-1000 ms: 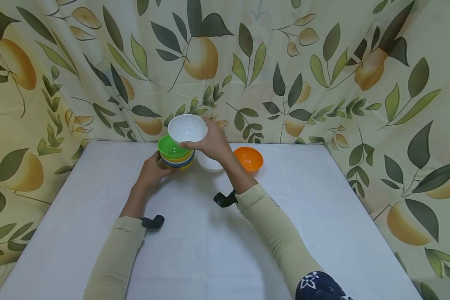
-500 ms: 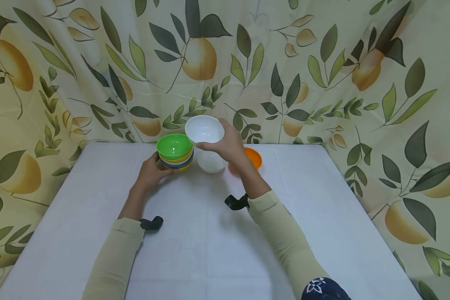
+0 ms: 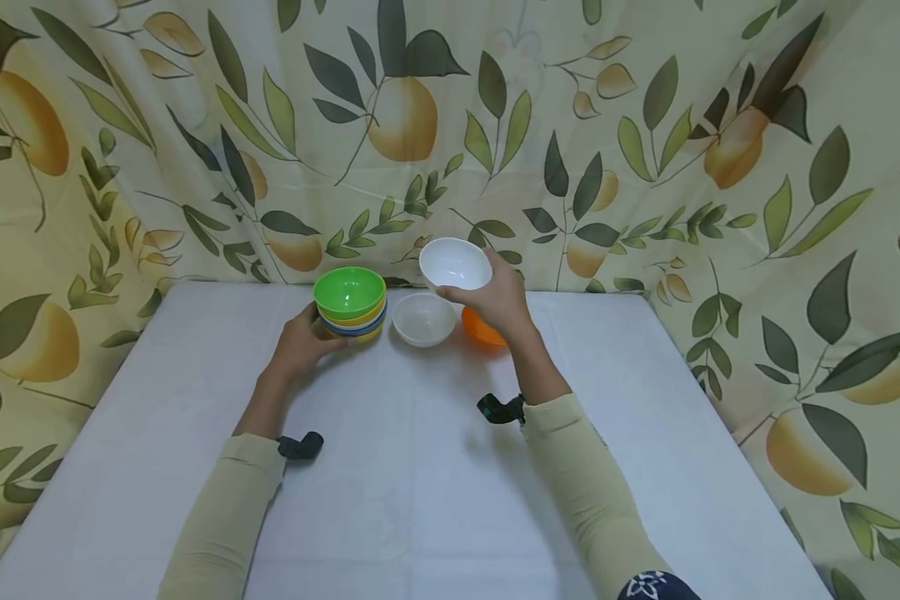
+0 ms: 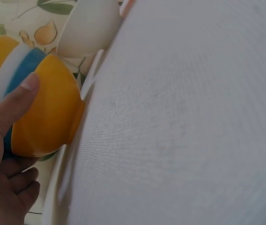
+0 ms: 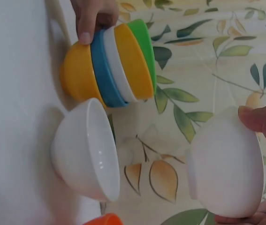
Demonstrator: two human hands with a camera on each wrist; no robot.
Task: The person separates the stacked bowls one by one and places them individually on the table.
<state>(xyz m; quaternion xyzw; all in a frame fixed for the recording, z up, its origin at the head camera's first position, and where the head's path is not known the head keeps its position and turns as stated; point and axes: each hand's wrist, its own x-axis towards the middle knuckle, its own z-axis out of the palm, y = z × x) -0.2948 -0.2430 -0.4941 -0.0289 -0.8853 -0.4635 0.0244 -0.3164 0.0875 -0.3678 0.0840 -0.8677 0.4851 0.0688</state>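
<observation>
My left hand grips the side of a stack of nested bowls. Green tops the stack, with yellow, white and blue below it and a yellow-orange bowl at the bottom. A white bowl is held up by my right hand, thumb at its near side and fingers around the far side. The right wrist view shows this raised white bowl well off the table. Another white bowl stands upright on the table just right of the stack. Beside it is an orange bowl, partly covered by my right hand.
A white cloth covers the table, whose far edge runs just behind the bowls. Behind that hangs a curtain printed with fruit and leaves. Each wrist wears a small black camera.
My right hand has carried the white bowl rightward, away from over the stack, so the standing white bowl now shows fully. My left hand stays on the stack.
</observation>
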